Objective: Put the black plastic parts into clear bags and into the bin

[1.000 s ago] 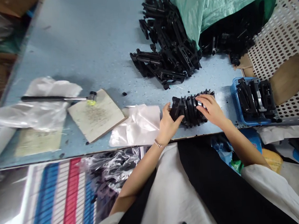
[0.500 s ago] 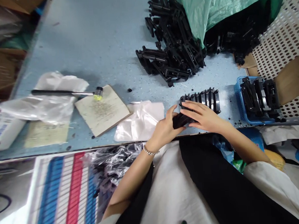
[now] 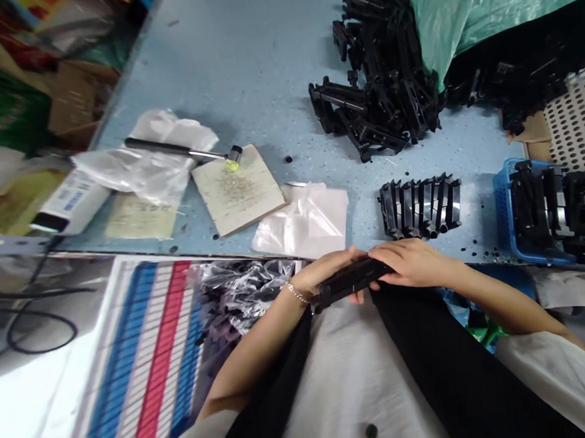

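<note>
Close to my body, just off the table's front edge, I hold a bundle of long black plastic parts (image 3: pixel 349 280) in both hands. My left hand (image 3: pixel 333 267) is closed around the bundle from behind, its fingers mostly hidden. Wrapped over the right end is my right hand (image 3: pixel 408 262), with the thumb lying along it. Beyond my hands, a row of similar black plastic parts (image 3: pixel 419 207) stands side by side on the table. Left of that row lies a clear plastic bag (image 3: pixel 305 221).
A heap of black parts (image 3: pixel 377 73) lies at the back beside a green bag (image 3: pixel 503 11). To the right is a blue basket (image 3: pixel 505 214) holding more parts. A small hammer (image 3: pixel 182 150), a square board (image 3: pixel 240 189) and a white box (image 3: pixel 73 201) are on the left.
Both hands have drawn back from the row toward my body, bringing the black plastic parts with them. The row now shows uncovered. My view has shifted left.
</note>
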Available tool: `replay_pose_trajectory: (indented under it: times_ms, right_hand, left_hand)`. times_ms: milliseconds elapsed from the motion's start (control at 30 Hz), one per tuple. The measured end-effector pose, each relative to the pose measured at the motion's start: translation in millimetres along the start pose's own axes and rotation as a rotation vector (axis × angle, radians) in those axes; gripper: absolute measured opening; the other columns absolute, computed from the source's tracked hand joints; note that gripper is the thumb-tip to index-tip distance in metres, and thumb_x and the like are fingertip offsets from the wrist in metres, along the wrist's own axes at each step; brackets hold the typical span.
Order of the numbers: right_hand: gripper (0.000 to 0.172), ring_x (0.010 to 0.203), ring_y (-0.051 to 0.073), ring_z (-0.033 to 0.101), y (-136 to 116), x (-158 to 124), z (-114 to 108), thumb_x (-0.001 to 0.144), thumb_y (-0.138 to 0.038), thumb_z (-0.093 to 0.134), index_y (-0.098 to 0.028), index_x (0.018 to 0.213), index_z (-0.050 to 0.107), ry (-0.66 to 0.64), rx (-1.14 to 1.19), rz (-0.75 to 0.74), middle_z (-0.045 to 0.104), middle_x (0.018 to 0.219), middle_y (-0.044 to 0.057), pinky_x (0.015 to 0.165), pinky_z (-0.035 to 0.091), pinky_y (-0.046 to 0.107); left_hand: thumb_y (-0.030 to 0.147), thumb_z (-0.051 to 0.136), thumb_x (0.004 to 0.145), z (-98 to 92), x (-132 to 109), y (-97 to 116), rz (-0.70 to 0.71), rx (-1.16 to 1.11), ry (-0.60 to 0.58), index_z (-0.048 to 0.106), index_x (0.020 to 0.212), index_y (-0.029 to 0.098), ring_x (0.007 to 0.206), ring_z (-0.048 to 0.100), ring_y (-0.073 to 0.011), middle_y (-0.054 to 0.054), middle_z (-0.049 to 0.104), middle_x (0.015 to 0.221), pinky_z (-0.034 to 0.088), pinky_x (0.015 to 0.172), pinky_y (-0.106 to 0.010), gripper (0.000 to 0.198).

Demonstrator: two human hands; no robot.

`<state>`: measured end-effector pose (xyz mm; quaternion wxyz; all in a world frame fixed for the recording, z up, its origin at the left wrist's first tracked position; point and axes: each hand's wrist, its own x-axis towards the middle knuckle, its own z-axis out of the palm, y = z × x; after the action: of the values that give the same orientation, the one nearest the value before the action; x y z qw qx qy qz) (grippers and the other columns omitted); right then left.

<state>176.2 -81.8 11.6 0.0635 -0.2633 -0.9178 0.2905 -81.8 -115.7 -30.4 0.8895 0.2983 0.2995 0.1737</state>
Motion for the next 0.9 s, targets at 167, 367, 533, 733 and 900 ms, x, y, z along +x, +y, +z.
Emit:
replay_pose_trajectory:
  times_ms: [167, 367, 533, 733, 900]
  right_hand:
    - [0.046, 0.094, 0.026, 0.075, -1.2, 36.6, 20.8, 0.080, -0.050, 0.077, -0.023, 0.112, 0.059, 0.224, 0.773, 0.374, 0.077, 0.106, 0.008, 0.080, 0.061, 0.040]
    - [0.038, 0.086, 0.022, 0.076, -19.6, 146.2, 88.2, 0.081, -0.055, 0.072, -0.020, 0.092, 0.062, 0.242, 1.816, 0.482, 0.076, 0.082, 0.005, 0.089, 0.062, 0.041]
    - [0.027, 0.090, 0.018, 0.074, 11.6, 147.9, 72.1, 0.079, -0.043, 0.077, -0.023, 0.086, 0.060, 0.889, 1.485, 0.601, 0.075, 0.083, -0.001, 0.091, 0.058, 0.033]
    - [0.039, 0.095, 0.021, 0.075, 20.8, 118.4, 45.2, 0.074, -0.055, 0.080, -0.022, 0.085, 0.063, 0.834, 1.494, 0.454, 0.076, 0.090, 0.003, 0.092, 0.057, 0.036]
    - [0.038, 0.091, 0.020, 0.075, 19.3, 102.0, 47.3, 0.073, -0.053, 0.082, -0.021, 0.085, 0.066, 0.784, 1.537, 0.497, 0.078, 0.086, 0.004, 0.087, 0.059, 0.033]
  left_hand:
    - [0.043, 0.059, 0.090, -38.5, -22.1, -19.0, 0.535, 0.352, 1.159, 0.063, 0.092, 0.020, 0.069, 0.065, -0.0175, -0.004, 0.069, 0.081, 0.054, 0.067, -0.030, 0.024]
    - [0.016, 0.062, 0.079, -64.0, -21.9, -51.0, 0.500, 0.874, 1.444, 0.053, 0.097, 0.022, 0.083, 0.063, -0.0220, -0.005, 0.063, 0.091, 0.052, 0.079, -0.037, 0.021]
    - [0.014, 0.055, 0.086, -57.4, -20.6, -50.4, 0.540, 1.014, 1.365, 0.056, 0.100, 0.020, 0.083, 0.064, -0.0203, -0.008, 0.063, 0.098, 0.053, 0.079, -0.035, 0.015]
    - [0.023, 0.059, 0.093, -38.6, 22.3, -20.7, 0.627, 1.287, 1.240, 0.063, 0.107, 0.016, 0.101, 0.062, -0.0264, -0.013, 0.064, 0.107, 0.052, 0.090, -0.042, 0.016]
    - [0.019, 0.059, 0.092, -51.2, 24.8, -20.0, 0.515, 1.290, 1.138, 0.069, 0.085, 0.018, 0.093, 0.062, -0.0248, -0.010, 0.066, 0.095, 0.052, 0.085, -0.039, 0.012]
